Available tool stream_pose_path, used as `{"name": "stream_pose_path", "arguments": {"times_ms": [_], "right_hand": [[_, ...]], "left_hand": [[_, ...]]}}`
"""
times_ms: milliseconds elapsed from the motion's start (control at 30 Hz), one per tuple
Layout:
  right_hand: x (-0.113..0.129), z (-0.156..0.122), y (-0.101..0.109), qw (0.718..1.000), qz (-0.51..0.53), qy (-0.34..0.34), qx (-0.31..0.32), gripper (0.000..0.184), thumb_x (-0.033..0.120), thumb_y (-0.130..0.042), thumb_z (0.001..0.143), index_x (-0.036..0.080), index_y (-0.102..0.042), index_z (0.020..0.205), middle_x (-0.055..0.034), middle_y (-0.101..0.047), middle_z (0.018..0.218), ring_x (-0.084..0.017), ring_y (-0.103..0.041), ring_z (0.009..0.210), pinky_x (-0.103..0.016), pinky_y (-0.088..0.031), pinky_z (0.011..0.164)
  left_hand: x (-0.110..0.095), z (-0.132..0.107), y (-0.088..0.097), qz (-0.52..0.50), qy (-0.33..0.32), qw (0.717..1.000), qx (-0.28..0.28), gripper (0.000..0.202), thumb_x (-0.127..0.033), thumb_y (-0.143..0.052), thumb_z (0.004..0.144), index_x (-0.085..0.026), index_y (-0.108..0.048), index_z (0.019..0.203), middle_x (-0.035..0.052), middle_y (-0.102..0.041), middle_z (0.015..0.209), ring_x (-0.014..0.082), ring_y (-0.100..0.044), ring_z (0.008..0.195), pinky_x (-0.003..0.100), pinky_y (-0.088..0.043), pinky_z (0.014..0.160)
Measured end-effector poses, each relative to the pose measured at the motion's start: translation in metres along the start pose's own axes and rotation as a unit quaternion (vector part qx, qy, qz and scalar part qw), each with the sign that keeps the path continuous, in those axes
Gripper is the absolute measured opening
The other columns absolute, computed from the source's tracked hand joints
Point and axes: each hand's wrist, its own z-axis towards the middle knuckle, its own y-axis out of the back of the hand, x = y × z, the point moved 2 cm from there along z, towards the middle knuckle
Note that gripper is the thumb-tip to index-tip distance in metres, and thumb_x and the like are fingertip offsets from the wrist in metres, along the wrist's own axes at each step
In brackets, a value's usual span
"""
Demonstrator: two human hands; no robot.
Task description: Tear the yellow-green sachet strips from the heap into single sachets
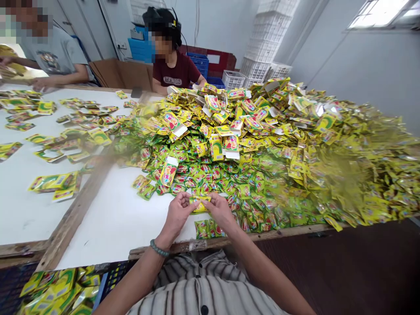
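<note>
My left hand and my right hand meet over the near edge of the white table. Together they pinch a small flat yellow carton between their fingertips, one hand at each end. A green bead bracelet circles my left wrist. Just beyond the hands begins a huge pile of green and yellow sachets and flat cartons. A few green sachets lie under my right wrist by the table edge.
A wooden strip divides the table from a second white surface with scattered packets. Two other people work at the far side. A crate of filled cartons sits low left. White baskets are stacked behind.
</note>
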Motion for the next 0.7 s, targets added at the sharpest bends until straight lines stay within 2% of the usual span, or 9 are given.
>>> {"name": "stream_pose_path", "arguments": {"times_ms": [100,200,300,367,433,500,533,600,700], "right_hand": [[0.002,-0.002,-0.002,0.998,0.059,-0.024,0.003,0.037,0.052,-0.067,0.072,0.019,-0.06,0.088,0.0006,-0.063,0.067,-0.014,-0.058,0.061,-0.025,-0.047,0.057],[0.005,-0.004,-0.005,0.995,0.077,-0.048,0.05,0.04,0.048,-0.072,0.069,0.017,-0.063,0.091,-0.0014,-0.066,0.072,-0.015,-0.06,0.064,-0.025,-0.047,0.058],[0.008,-0.004,-0.004,0.991,0.102,-0.063,0.055,0.038,0.044,-0.076,0.066,0.015,-0.066,0.089,-0.0027,-0.068,0.075,-0.015,-0.061,0.064,-0.025,-0.047,0.058],[0.011,-0.002,-0.002,0.989,0.128,-0.06,0.037,0.038,0.042,-0.078,0.064,0.016,-0.066,0.091,-0.0036,-0.07,0.078,-0.016,-0.062,0.067,-0.026,-0.048,0.059],[0.013,-0.001,-0.001,0.988,0.14,-0.052,0.03,0.039,0.04,-0.079,0.063,0.018,-0.067,0.092,-0.0045,-0.071,0.082,-0.018,-0.064,0.07,-0.028,-0.05,0.061],[0.015,-0.002,-0.001,0.989,0.135,-0.043,0.031,0.037,0.039,-0.079,0.064,0.018,-0.067,0.091,-0.0045,-0.071,0.082,-0.019,-0.064,0.072,-0.029,-0.051,0.062],[0.015,-0.002,-0.001,0.99,0.129,-0.037,0.03,0.035,0.039,-0.079,0.064,0.019,-0.066,0.09,-0.0042,-0.071,0.082,-0.019,-0.064,0.072,-0.03,-0.051,0.063],[0.017,-0.003,-0.001,0.992,0.117,-0.02,0.029,0.033,0.039,-0.079,0.066,0.019,-0.066,0.09,-0.0038,-0.071,0.082,-0.02,-0.065,0.075,-0.03,-0.052,0.066],[0.024,-0.003,0.002,0.994,0.104,0.013,0.019,0.033,0.041,-0.076,0.068,0.019,-0.066,0.092,-0.0045,-0.07,0.086,-0.021,-0.065,0.081,-0.033,-0.053,0.073]], "left_hand": [[-0.001,0.001,0.0,-0.023,0.012,1.0,-0.012,0.043,-0.026,-0.083,0.053,-0.018,-0.052,0.081,-0.007,-0.055,0.064,0.0081,-0.051,0.059,0.02,-0.043,0.059],[-0.003,0.003,0.0,-0.016,0.003,1.0,-0.008,0.042,-0.027,-0.083,0.053,-0.018,-0.052,0.08,-0.0063,-0.055,0.064,0.0085,-0.051,0.058,0.02,-0.041,0.057],[-0.011,0.012,0.001,0.032,0.006,0.998,0.044,0.039,-0.034,-0.081,0.058,-0.018,-0.054,0.082,-0.0041,-0.056,0.064,0.0107,-0.053,0.059,0.023,-0.042,0.057],[-0.023,0.025,0.007,0.101,-0.016,0.994,0.036,0.039,-0.043,-0.075,0.064,-0.017,-0.056,0.085,0.0001,-0.061,0.071,0.0144,-0.057,0.064,0.027,-0.045,0.062],[-0.04,0.045,0.021,0.227,-0.087,0.967,-0.071,0.042,-0.05,-0.07,0.068,-0.017,-0.057,0.09,0.0072,-0.065,0.086,0.0209,-0.06,0.079,0.033,-0.047,0.072],[-0.057,0.066,0.036,0.372,-0.149,0.895,-0.197,0.049,-0.053,-0.068,0.068,-0.016,-0.058,0.099,0.0145,-0.064,0.103,0.0296,-0.057,0.098,0.04,-0.044,0.082],[-0.062,0.076,0.043,0.431,-0.156,0.859,-0.228,0.052,-0.052,-0.068,0.068,-0.015,-0.058,0.103,0.017,-0.063,0.106,0.0335,-0.054,0.105,0.043,-0.042,0.084],[-0.067,0.091,0.052,0.497,-0.142,0.828,-0.217,0.049,-0.047,-0.067,0.069,-0.014,-0.06,0.104,0.0178,-0.065,0.1,0.0367,-0.053,0.107,0.045,-0.041,0.083],[-0.061,0.093,0.056,0.508,-0.137,0.839,-0.14,0.031,-0.042,-0.063,0.074,-0.017,-0.064,0.091,0.0088,-0.065,0.078,0.0287,-0.06,0.085,0.037,-0.043,0.073]]}}
